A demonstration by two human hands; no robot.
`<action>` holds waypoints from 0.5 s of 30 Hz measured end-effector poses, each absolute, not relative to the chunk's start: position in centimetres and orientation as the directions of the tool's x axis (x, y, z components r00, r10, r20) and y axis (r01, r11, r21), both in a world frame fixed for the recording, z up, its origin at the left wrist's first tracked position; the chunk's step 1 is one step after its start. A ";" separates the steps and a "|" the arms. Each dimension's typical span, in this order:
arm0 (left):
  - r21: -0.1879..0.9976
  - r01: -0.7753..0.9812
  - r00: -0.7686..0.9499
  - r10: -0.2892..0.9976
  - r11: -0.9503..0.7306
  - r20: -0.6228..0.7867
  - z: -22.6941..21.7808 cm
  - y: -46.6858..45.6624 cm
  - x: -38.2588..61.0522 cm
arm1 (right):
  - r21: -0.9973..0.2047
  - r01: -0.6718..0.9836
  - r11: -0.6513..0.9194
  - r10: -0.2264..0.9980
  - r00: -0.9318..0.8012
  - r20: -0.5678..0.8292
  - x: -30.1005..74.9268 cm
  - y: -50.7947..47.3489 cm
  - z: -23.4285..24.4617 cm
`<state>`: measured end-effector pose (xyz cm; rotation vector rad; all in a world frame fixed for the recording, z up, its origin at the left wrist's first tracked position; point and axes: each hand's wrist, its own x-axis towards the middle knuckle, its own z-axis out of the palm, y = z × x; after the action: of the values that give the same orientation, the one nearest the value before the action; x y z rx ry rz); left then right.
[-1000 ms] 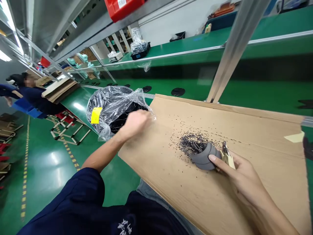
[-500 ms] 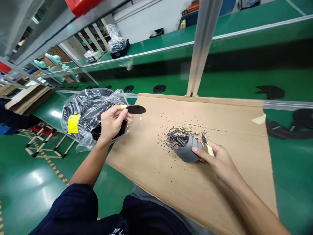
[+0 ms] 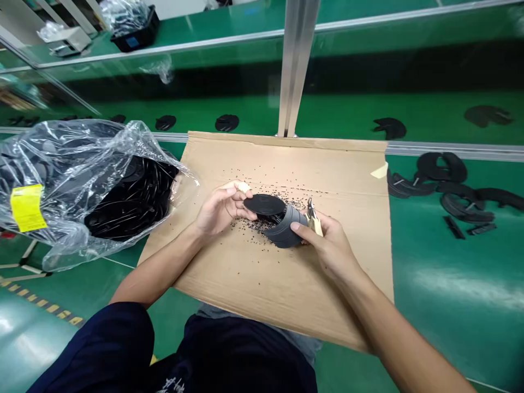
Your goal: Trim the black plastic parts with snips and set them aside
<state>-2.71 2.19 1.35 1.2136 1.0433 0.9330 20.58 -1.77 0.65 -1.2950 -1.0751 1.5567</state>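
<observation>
My left hand (image 3: 223, 208) holds a flat black disc (image 3: 264, 204) at its fingertips, and the disc's edge lies against a curved grey stack of discs (image 3: 284, 227). A strip of pale tape (image 3: 243, 187) sits on one left finger. My right hand (image 3: 331, 246) grips the grey stack together with small tan-handled snips (image 3: 313, 219). Black crumbs (image 3: 256, 225) lie scattered around both hands on a brown cardboard sheet (image 3: 282, 286).
A clear plastic bag (image 3: 88, 191) of black discs with a yellow label (image 3: 28, 207) lies left of the cardboard. Black cut pieces (image 3: 444, 183) lie on the green bench at right. A metal post (image 3: 297, 65) stands behind the cardboard.
My left hand has moved right from the bag and brought the black disc to the grey stack. The camera view has shifted, and more black pieces show at right.
</observation>
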 end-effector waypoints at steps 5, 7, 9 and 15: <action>0.999 -0.004 0.211 0.977 0.031 -0.030 0.5 2.1 -2.7 | -0.971 0.035 -0.236 0.964 -0.116 -0.238 20.5 -2.1 1.0; 0.999 0.017 0.167 0.985 -0.037 0.034 0.4 2.1 -2.8 | -0.972 0.070 -0.226 0.967 -0.103 -0.232 20.5 -2.2 1.2; 0.991 0.108 0.137 0.988 -0.084 0.069 0.5 2.4 -3.3 | -0.970 0.094 -0.225 0.969 -0.084 -0.233 20.7 -2.2 1.3; 0.760 0.580 0.196 0.956 -0.293 0.219 1.5 4.7 -5.5 | -0.973 0.092 -0.210 0.974 -0.064 -0.217 20.8 -1.9 1.4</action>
<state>-5.51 4.68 1.53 1.9532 1.4280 0.9385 20.83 -1.91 1.41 -1.3968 -1.2179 1.3826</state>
